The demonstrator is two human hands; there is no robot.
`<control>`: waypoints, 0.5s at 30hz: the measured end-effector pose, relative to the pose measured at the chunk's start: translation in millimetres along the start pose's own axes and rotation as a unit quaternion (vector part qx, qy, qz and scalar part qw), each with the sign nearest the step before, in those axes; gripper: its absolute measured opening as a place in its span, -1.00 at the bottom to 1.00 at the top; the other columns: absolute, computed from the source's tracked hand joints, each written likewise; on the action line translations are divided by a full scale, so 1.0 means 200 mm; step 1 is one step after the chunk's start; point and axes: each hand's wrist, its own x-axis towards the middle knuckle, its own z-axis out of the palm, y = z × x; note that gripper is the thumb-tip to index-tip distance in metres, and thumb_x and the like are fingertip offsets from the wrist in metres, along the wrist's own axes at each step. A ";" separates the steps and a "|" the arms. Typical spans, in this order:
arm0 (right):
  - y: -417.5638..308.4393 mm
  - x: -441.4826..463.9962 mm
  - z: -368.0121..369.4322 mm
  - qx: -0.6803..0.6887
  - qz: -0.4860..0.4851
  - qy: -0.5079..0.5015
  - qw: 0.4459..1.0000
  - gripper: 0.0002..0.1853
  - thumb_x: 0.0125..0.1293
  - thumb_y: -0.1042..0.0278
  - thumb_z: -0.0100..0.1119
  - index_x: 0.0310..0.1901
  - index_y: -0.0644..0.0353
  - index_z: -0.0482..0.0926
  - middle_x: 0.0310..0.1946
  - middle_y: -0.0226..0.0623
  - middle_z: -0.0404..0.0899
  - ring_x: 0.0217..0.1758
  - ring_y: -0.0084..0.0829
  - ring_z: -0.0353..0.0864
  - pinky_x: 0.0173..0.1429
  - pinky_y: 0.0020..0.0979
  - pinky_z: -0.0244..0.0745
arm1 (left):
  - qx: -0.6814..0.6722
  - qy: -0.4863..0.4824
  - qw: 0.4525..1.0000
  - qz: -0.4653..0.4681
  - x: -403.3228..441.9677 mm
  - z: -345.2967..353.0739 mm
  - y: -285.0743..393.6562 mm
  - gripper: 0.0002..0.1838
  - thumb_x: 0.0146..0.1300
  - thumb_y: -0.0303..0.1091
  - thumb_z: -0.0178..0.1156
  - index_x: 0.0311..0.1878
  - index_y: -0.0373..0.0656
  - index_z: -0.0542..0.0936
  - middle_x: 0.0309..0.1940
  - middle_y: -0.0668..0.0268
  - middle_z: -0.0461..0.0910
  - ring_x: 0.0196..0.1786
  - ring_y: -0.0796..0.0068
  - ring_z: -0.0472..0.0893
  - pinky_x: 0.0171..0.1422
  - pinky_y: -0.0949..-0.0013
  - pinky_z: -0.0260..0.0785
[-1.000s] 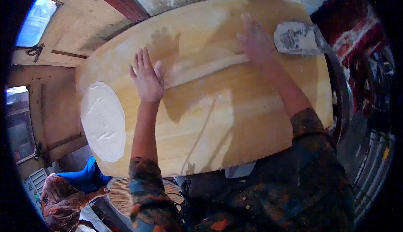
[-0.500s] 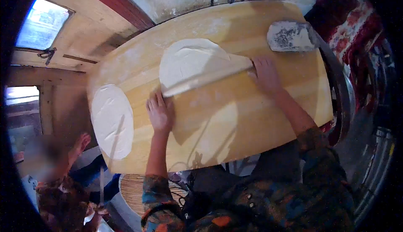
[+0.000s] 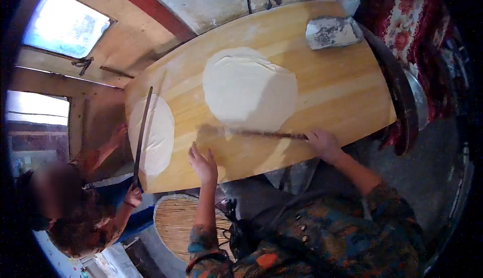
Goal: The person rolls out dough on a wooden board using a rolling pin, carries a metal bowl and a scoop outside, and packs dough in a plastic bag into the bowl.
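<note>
A large round sheet of dough [image 3: 246, 89] lies flat on the wooden board [image 3: 342, 86]. Below its lower edge is a dark rolling pin [image 3: 274, 134], its left part blurred by motion. My right hand [image 3: 324, 146] is closed round the pin's right end. My left hand [image 3: 204, 164] is off the pin, fingers apart and holding nothing, over the board's front edge. A second, oval dough sheet [image 3: 160, 137] lies at the board's left end, where a person's hand [image 3: 133, 196] holds a long dark stick [image 3: 143, 137] above it.
A floury bag [image 3: 333, 32] sits at the board's back right. The other person [image 3: 85, 222] is at the left, with a second hand near the board's edge. Below the board is a round slatted mat [image 3: 171, 222]. A red patterned cloth [image 3: 402, 26] hangs at the right.
The rolling pin has come off the large dough toward me, and my left hand has let go of it. The other person has come closer, with the stick over the oval dough.
</note>
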 end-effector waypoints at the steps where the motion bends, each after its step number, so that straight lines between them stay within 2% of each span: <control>1: -0.10 0.00 -0.03 -0.001 0.035 -0.004 0.999 -0.56 0.20 0.33 -0.01 0.13 0.23 0.33 -0.07 -0.01 0.47 -0.11 -0.05 0.53 0.00 -0.10 0.43 | -0.040 -0.004 0.999 -0.014 0.05 0.08 0.00 -0.54 0.11 -0.25 0.21 0.04 -0.27 0.42 0.00 -0.01 0.39 0.06 -0.01 0.37 0.16 0.05 0.21; 2: -0.14 0.03 0.01 0.016 0.002 0.063 0.998 -0.53 0.17 0.37 -0.01 0.15 0.22 0.31 -0.06 -0.01 0.46 -0.08 -0.06 0.51 0.01 -0.12 0.43 | -0.080 -0.008 0.996 -0.029 0.11 0.15 0.03 -0.60 0.09 -0.23 0.23 -0.07 -0.29 0.49 -0.08 -0.02 0.44 -0.01 -0.03 0.41 0.10 0.06 0.25; 4: -0.20 0.13 0.13 0.050 -0.063 0.194 0.978 -0.48 0.13 0.44 0.00 0.19 0.22 0.28 -0.03 -0.02 0.43 -0.02 -0.09 0.48 0.02 -0.17 0.43 | 0.063 -0.070 0.995 -0.032 0.19 0.19 0.27 -0.69 0.07 -0.22 0.25 -0.27 -0.29 0.52 -0.27 0.00 0.51 -0.10 0.00 0.45 -0.02 0.05 0.31; 7: -0.25 0.23 0.17 -0.019 -0.138 0.225 0.964 -0.40 0.10 0.48 -0.01 0.26 0.18 0.22 0.01 -0.04 0.38 0.06 -0.08 0.41 0.06 -0.19 0.41 | 0.061 0.011 0.995 -0.076 0.20 0.37 0.40 -0.70 0.06 -0.21 0.26 -0.32 -0.27 0.51 -0.35 0.02 0.52 -0.15 0.08 0.48 -0.07 0.06 0.33; 10: -0.26 0.29 0.18 -0.070 -0.129 0.201 0.969 -0.37 0.09 0.48 -0.01 0.28 0.22 0.19 0.03 -0.06 0.34 0.08 -0.10 0.36 0.09 -0.21 0.40 | -0.038 -0.149 0.984 -0.085 0.32 0.35 0.39 -0.69 0.05 -0.19 0.27 -0.34 -0.28 0.51 -0.34 0.05 0.55 -0.21 0.14 0.52 -0.07 0.11 0.36; 11: -0.26 0.31 0.18 -0.068 -0.127 0.190 0.971 -0.38 0.09 0.48 -0.02 0.27 0.24 0.20 0.02 -0.06 0.35 0.07 -0.10 0.37 0.08 -0.20 0.40 | -0.141 -0.172 0.965 -0.136 0.38 0.34 0.39 -0.69 0.06 -0.20 0.27 -0.29 -0.28 0.51 -0.31 0.05 0.55 -0.21 0.13 0.54 -0.07 0.13 0.37; 13: -0.24 0.33 0.17 -0.068 -0.119 0.160 0.977 -0.40 0.10 0.50 -0.05 0.26 0.28 0.20 0.00 -0.06 0.36 0.04 -0.11 0.39 0.06 -0.17 0.40 | -0.343 -0.218 0.882 -0.237 0.48 0.26 0.48 -0.67 0.07 -0.24 0.25 -0.20 -0.28 0.51 -0.24 0.04 0.56 -0.22 0.13 0.56 -0.06 0.18 0.38; 15: -0.25 0.37 0.10 -0.037 -0.136 0.163 0.977 -0.43 0.11 0.49 -0.06 0.24 0.28 0.24 -0.02 -0.07 0.37 0.04 -0.14 0.39 0.03 -0.17 0.41 | -0.457 -0.184 0.863 -0.116 0.55 0.29 0.64 -0.63 0.10 -0.27 0.21 -0.05 -0.24 0.47 -0.11 0.05 0.52 -0.06 0.13 0.52 0.07 0.16 0.32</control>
